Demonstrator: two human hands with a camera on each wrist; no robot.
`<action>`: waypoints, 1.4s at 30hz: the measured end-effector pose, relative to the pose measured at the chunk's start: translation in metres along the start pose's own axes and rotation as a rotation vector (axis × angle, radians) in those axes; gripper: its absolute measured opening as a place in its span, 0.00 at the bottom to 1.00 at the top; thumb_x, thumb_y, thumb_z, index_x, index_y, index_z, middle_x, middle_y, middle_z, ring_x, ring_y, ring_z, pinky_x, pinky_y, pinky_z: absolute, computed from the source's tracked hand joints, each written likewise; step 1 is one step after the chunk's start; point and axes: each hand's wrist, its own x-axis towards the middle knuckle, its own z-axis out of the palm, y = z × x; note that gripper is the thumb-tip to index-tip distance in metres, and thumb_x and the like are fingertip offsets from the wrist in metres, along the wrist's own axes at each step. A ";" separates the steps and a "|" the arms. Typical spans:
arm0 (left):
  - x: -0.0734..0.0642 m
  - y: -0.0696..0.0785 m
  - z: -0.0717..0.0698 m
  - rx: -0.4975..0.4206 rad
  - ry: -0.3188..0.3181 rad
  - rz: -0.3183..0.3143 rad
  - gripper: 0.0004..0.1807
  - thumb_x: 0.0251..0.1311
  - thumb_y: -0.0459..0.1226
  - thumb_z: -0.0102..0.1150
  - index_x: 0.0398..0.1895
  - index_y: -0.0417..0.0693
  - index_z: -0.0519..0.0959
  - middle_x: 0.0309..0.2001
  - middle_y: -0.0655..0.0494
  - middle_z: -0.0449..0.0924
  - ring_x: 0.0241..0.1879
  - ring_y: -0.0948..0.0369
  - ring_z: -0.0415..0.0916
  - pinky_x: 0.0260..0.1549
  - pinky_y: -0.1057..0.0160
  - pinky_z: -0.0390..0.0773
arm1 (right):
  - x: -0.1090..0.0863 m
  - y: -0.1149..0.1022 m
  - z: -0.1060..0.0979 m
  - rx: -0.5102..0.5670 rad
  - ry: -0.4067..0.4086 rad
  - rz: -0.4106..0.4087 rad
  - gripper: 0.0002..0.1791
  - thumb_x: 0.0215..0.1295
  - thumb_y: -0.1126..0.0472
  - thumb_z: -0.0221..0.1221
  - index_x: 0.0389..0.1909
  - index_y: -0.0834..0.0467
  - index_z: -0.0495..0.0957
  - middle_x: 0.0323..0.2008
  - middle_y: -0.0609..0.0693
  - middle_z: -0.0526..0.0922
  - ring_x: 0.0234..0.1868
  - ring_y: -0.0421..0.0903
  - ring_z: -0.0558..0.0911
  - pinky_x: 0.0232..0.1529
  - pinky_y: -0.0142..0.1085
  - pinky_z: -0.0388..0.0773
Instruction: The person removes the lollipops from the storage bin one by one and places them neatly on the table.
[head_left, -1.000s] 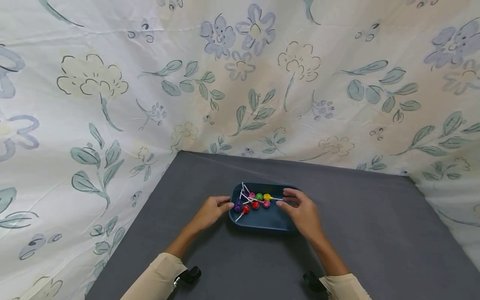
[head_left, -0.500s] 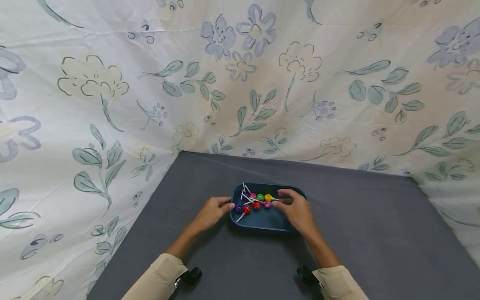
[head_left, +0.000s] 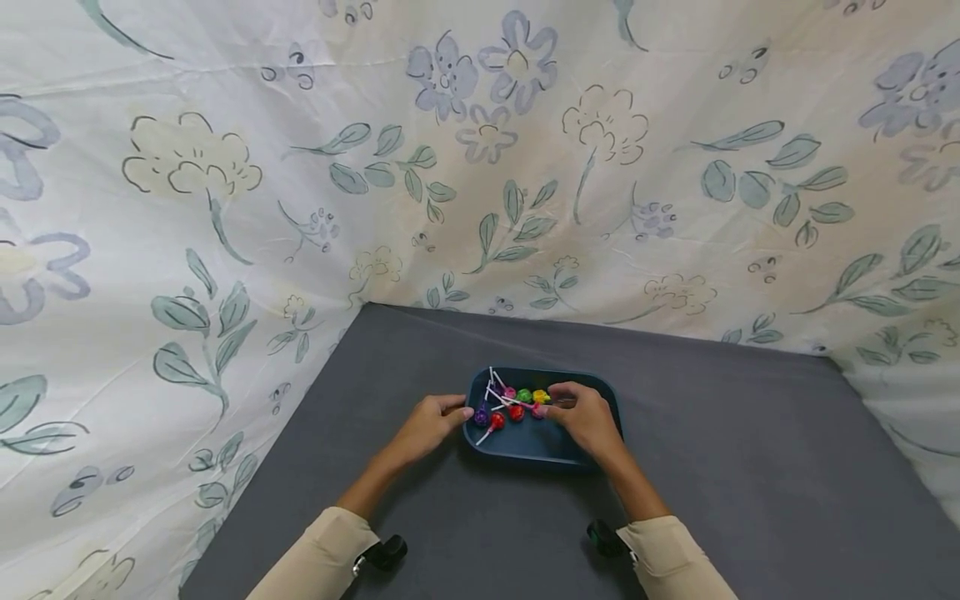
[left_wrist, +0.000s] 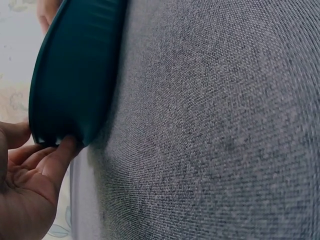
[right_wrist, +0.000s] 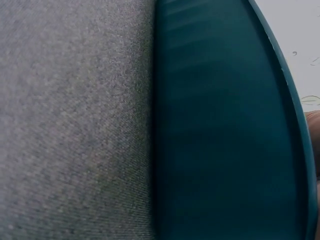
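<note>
A dark blue plastic tray (head_left: 540,458) lies on the grey cloth with several lollipops grouped in its left half. My left hand (head_left: 431,427) holds the tray's left end; in the left wrist view the thumb is at the rim and the fingers (left_wrist: 59,157) are underneath. Over the tray is my right hand (head_left: 588,419), thumb and fingers parted around the sticks' end of the group. Its fingertips are right at the yellow lollipop (head_left: 541,397) and the pink lollipop (head_left: 539,411). Nearby lie a green lollipop (head_left: 524,396), a red lollipop (head_left: 516,412) and a purple lollipop (head_left: 482,416).
The grey cloth (head_left: 750,467) covers the table all around the tray. A white flowered curtain (head_left: 480,167) hangs behind and at both sides. In the right wrist view the tray's side wall (right_wrist: 225,125) hides most of the right hand.
My right hand has moved left over the tray, from near its right part to the yellow and pink lollipops. The left hand keeps its hold on the tray's left end.
</note>
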 end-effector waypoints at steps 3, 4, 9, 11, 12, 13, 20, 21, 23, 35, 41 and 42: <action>0.000 0.000 0.000 -0.003 -0.004 0.004 0.20 0.78 0.38 0.59 0.64 0.32 0.82 0.59 0.40 0.86 0.54 0.56 0.82 0.59 0.48 0.82 | 0.002 -0.002 0.003 -0.030 -0.007 0.005 0.23 0.68 0.57 0.72 0.60 0.62 0.84 0.56 0.59 0.88 0.57 0.59 0.86 0.56 0.54 0.84; 0.000 0.000 -0.001 -0.002 -0.003 0.006 0.20 0.78 0.38 0.59 0.64 0.32 0.82 0.59 0.40 0.86 0.54 0.56 0.82 0.60 0.48 0.82 | 0.003 -0.002 0.004 -0.040 -0.009 0.012 0.22 0.68 0.57 0.73 0.59 0.62 0.85 0.56 0.59 0.88 0.56 0.59 0.86 0.56 0.54 0.84; -0.002 0.000 -0.001 -0.003 0.003 0.017 0.21 0.78 0.37 0.59 0.64 0.30 0.81 0.60 0.38 0.85 0.57 0.53 0.82 0.62 0.45 0.80 | 0.006 -0.003 0.008 -0.068 -0.020 0.024 0.19 0.67 0.58 0.73 0.54 0.62 0.86 0.53 0.58 0.89 0.51 0.56 0.87 0.54 0.53 0.84; -0.003 -0.001 -0.001 -0.001 0.003 0.021 0.21 0.78 0.38 0.59 0.63 0.30 0.81 0.60 0.37 0.84 0.58 0.52 0.81 0.63 0.44 0.79 | 0.006 -0.003 0.009 -0.072 -0.026 0.027 0.17 0.66 0.58 0.74 0.52 0.62 0.87 0.52 0.58 0.89 0.49 0.54 0.87 0.53 0.52 0.84; -0.004 -0.001 -0.001 -0.002 0.000 0.023 0.21 0.78 0.38 0.59 0.63 0.30 0.81 0.61 0.37 0.84 0.58 0.51 0.81 0.63 0.43 0.79 | 0.006 -0.003 0.010 -0.073 -0.030 0.029 0.17 0.66 0.58 0.74 0.51 0.62 0.87 0.51 0.58 0.89 0.48 0.54 0.87 0.52 0.52 0.85; -0.004 -0.001 -0.001 -0.002 -0.001 0.022 0.21 0.78 0.38 0.59 0.63 0.30 0.81 0.61 0.37 0.84 0.58 0.52 0.81 0.63 0.43 0.79 | 0.007 -0.002 0.010 -0.078 -0.035 0.032 0.16 0.66 0.58 0.74 0.50 0.62 0.87 0.50 0.58 0.89 0.47 0.53 0.87 0.52 0.52 0.84; -0.005 -0.002 0.001 -0.017 -0.012 0.023 0.21 0.78 0.38 0.58 0.64 0.31 0.81 0.61 0.39 0.85 0.55 0.55 0.81 0.63 0.45 0.80 | 0.011 -0.001 0.012 -0.110 -0.056 0.055 0.14 0.66 0.58 0.74 0.47 0.62 0.88 0.49 0.57 0.89 0.48 0.54 0.84 0.54 0.54 0.82; -0.004 -0.002 0.001 -0.020 -0.011 0.025 0.21 0.78 0.38 0.58 0.64 0.31 0.81 0.61 0.39 0.85 0.56 0.55 0.81 0.63 0.45 0.79 | 0.012 -0.001 0.012 -0.114 -0.057 0.054 0.14 0.66 0.58 0.74 0.47 0.62 0.88 0.48 0.57 0.89 0.48 0.53 0.84 0.54 0.54 0.82; -0.003 -0.002 0.002 -0.026 -0.007 0.028 0.20 0.78 0.37 0.58 0.64 0.31 0.81 0.61 0.39 0.85 0.56 0.54 0.81 0.64 0.44 0.79 | 0.014 0.000 0.012 -0.123 -0.060 0.044 0.14 0.65 0.59 0.74 0.47 0.62 0.88 0.45 0.56 0.89 0.46 0.53 0.84 0.54 0.54 0.82; -0.002 0.000 0.002 -0.038 0.002 0.023 0.20 0.78 0.38 0.58 0.65 0.33 0.81 0.61 0.40 0.85 0.58 0.54 0.81 0.64 0.45 0.79 | 0.020 0.001 0.017 -0.176 -0.070 -0.004 0.10 0.62 0.61 0.76 0.38 0.60 0.86 0.34 0.50 0.87 0.37 0.47 0.81 0.45 0.46 0.80; -0.003 0.002 0.003 -0.038 0.001 0.013 0.21 0.79 0.39 0.58 0.66 0.33 0.80 0.62 0.40 0.84 0.60 0.52 0.81 0.64 0.44 0.79 | 0.019 -0.002 0.016 -0.169 -0.098 -0.019 0.10 0.62 0.63 0.75 0.41 0.62 0.88 0.33 0.50 0.88 0.36 0.46 0.83 0.43 0.45 0.82; -0.003 0.002 0.003 -0.036 0.002 0.011 0.21 0.79 0.39 0.57 0.66 0.32 0.80 0.62 0.40 0.84 0.60 0.52 0.81 0.64 0.44 0.79 | 0.018 -0.003 0.016 -0.169 -0.104 -0.017 0.10 0.62 0.63 0.75 0.42 0.62 0.88 0.33 0.50 0.89 0.36 0.46 0.83 0.44 0.45 0.82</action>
